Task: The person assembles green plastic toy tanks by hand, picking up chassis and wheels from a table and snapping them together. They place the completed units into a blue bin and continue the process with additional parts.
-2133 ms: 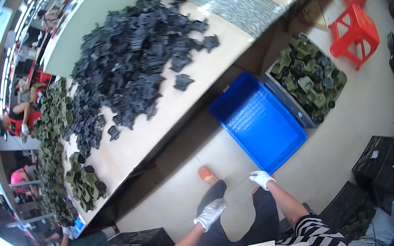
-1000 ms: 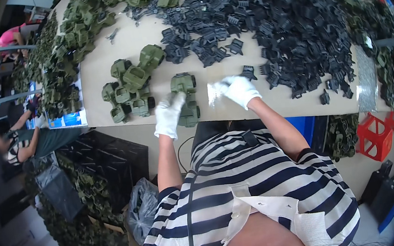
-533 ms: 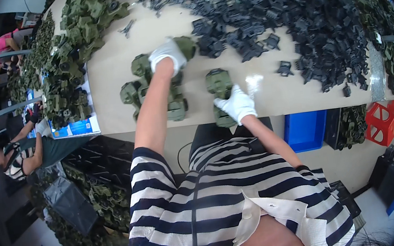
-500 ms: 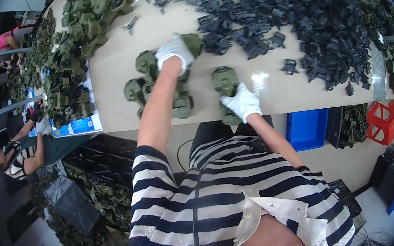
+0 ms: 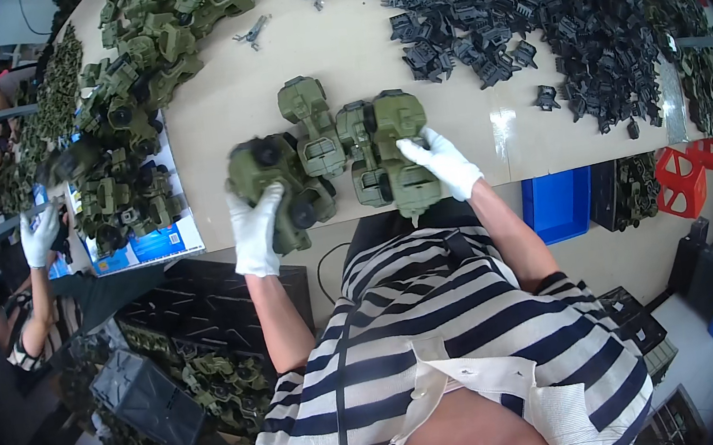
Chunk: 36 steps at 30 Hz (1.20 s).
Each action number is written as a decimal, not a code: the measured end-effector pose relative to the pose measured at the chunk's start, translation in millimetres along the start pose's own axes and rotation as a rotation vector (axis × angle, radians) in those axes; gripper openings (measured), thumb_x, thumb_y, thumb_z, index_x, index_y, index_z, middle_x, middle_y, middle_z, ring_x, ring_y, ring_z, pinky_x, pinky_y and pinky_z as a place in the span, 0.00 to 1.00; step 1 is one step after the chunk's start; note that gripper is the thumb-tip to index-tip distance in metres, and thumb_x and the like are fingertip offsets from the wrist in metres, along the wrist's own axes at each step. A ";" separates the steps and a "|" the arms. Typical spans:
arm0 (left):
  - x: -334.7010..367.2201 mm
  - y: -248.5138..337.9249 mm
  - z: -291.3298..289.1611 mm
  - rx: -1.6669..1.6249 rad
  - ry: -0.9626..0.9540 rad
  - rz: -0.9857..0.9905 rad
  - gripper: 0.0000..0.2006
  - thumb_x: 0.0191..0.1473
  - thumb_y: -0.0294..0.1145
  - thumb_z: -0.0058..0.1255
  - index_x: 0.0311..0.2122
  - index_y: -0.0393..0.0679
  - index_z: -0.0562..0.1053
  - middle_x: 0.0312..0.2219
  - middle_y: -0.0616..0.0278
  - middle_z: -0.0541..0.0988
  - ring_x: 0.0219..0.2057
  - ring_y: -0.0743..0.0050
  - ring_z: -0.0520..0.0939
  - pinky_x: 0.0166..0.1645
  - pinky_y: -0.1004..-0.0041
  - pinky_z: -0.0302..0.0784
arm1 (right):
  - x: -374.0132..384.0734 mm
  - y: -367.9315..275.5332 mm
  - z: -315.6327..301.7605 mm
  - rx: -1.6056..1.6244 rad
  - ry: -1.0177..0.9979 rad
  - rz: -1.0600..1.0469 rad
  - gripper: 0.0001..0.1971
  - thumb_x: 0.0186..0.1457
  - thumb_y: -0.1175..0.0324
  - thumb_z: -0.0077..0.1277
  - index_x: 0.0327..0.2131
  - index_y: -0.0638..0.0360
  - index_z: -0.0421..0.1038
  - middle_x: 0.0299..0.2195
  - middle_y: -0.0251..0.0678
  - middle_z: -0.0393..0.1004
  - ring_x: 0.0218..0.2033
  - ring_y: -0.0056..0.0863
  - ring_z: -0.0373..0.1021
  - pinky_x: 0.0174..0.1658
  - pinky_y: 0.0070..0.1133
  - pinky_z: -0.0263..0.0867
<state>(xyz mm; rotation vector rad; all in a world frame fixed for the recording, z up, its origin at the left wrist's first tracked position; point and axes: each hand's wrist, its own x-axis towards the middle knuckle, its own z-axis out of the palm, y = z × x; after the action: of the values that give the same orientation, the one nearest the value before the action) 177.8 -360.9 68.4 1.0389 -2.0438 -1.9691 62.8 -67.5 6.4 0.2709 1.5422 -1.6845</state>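
Note:
My left hand, in a white glove, is closed on an olive-green toy military vehicle, which is tilted on its side with black wheels showing. My right hand, also gloved, grips the right side of another green toy vehicle near the table's front edge. Between them stand a third toy vehicle and a fourth vehicle, close together and nearly touching. The fingers of both hands are partly hidden behind the toys.
Green toy vehicles are heaped at the back left, black plastic parts at the back right. A small grey part lies alone. Below the edge are a blue bin and red stools. A co-worker's gloved hand is at left.
My left hand came back from the far vehicles to the table's front edge and holds a tilted vehicle. The vehicles stand closer together. The co-worker's hand has risen.

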 end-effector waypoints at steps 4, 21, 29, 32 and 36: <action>22.1 -73.1 -46.5 -0.438 -0.157 -0.349 0.24 0.57 0.18 0.51 0.59 0.37 0.62 0.47 0.53 0.77 0.46 0.66 0.80 0.55 0.72 0.77 | 16.4 7.6 -7.6 0.093 -0.197 0.040 0.29 0.55 0.62 0.63 0.57 0.61 0.66 0.49 0.32 0.74 0.50 0.21 0.69 0.58 0.21 0.60; 99.2 -92.1 -47.3 -0.334 -0.513 -0.282 0.16 0.59 0.27 0.45 0.50 0.30 0.72 0.46 0.49 0.79 0.49 0.63 0.78 0.58 0.68 0.73 | 81.7 -7.3 62.4 0.300 -0.131 -0.070 0.33 0.54 0.66 0.62 0.61 0.59 0.59 0.56 0.34 0.69 0.58 0.24 0.63 0.62 0.25 0.56; 92.2 -90.6 -83.3 -0.600 -0.165 -0.284 0.15 0.58 0.26 0.50 0.49 0.33 0.74 0.47 0.55 0.79 0.49 0.66 0.79 0.58 0.67 0.73 | 76.8 -35.1 -13.2 0.587 -0.478 -0.109 0.35 0.52 0.74 0.56 0.64 0.59 0.54 0.58 0.38 0.67 0.61 0.32 0.63 0.65 0.32 0.56; 127.7 -69.8 -73.8 -0.446 -0.247 -0.192 0.15 0.58 0.28 0.51 0.50 0.36 0.73 0.46 0.58 0.79 0.48 0.70 0.79 0.57 0.70 0.74 | 119.3 -92.7 -13.0 0.260 -0.456 -0.157 0.38 0.50 0.70 0.59 0.64 0.61 0.54 0.57 0.36 0.68 0.59 0.31 0.63 0.65 0.32 0.56; 152.1 -44.9 -30.9 -0.457 -0.236 -0.257 0.16 0.58 0.28 0.53 0.51 0.36 0.72 0.45 0.59 0.79 0.48 0.73 0.79 0.55 0.74 0.75 | 170.2 -125.5 14.7 0.017 -0.453 0.051 0.40 0.47 0.68 0.63 0.64 0.55 0.56 0.59 0.33 0.65 0.64 0.27 0.54 0.67 0.26 0.47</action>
<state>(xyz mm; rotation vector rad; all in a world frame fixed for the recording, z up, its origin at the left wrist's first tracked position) 96.2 -465.3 -23.9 1.0396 -1.4836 -2.6310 -126.5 -161.9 -8.1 -0.0625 1.1734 -1.5853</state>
